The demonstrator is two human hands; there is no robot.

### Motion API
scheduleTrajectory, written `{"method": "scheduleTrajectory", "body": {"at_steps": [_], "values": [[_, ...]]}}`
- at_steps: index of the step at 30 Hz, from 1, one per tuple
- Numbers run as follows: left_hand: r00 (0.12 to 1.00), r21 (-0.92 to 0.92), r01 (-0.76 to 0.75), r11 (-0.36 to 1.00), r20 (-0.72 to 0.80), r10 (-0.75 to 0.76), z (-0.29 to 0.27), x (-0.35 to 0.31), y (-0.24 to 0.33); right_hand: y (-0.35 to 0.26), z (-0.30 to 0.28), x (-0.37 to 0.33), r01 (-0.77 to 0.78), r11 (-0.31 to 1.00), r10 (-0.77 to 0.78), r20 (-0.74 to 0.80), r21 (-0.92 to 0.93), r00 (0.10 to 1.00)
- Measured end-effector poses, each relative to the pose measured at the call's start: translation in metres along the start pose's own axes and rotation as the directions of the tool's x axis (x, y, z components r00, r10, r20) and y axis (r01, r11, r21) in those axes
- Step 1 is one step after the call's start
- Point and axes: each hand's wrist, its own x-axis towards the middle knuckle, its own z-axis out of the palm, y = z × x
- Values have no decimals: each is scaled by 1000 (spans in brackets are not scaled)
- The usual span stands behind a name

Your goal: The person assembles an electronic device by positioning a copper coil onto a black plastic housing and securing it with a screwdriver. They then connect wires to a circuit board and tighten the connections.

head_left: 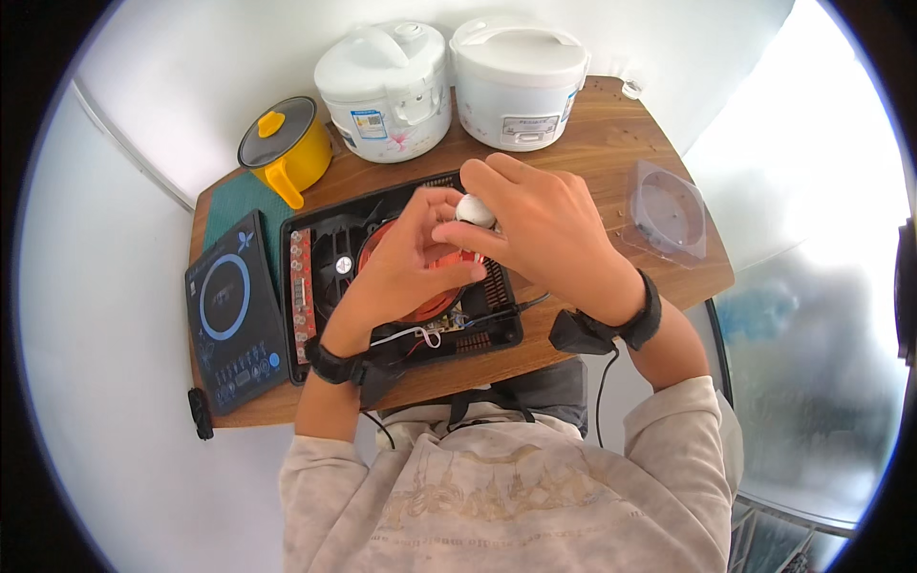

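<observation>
My two hands meet above the right part of an opened induction cooker base (401,355). My right hand (544,212) is closed on a small white rounded piece (475,212), whose lower part is hidden behind my fingers. My left hand (406,258) curves around the same piece from the left, fingertips against it and thumb stretched below. Under the hands, the black base holds a copper-coloured coil (428,307), partly covered. A red circuit strip (302,296) runs along its left side. White wires (420,333) and a small circuit board (457,319) lie near its front.
The cooker's black glass top (237,315) leans at the left on a green mat (227,207). Behind stand a yellow pot (308,158) and two white rice cookers (387,100) (521,91). A clear plastic tray (667,212) with small pieces lies right. A black cable (533,303) leaves the base.
</observation>
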Motion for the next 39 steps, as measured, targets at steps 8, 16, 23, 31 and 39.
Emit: {"method": "scheduleTrajectory", "body": {"at_steps": [8,16,23,31,39], "values": [[995,191,92,977,23,-98,-7,6,17,-4,3,-2,-41,998,42,23,-48,999],[986,190,62,980,142,-90,-27,3,3,2,-7,-8,6,947,-18,34,321,999],[996,-70,62,996,64,-58,-5,-1,3,7,-2,5,-5,998,6,17,-66,1000],[988,253,78,964,112,-109,-12,4,13,-9,0,1,-30,991,44,107,-128,993],[970,177,-30,984,243,-14,-22,2,-1,4,-5,-5,8,985,-21,79,170,997]]}}
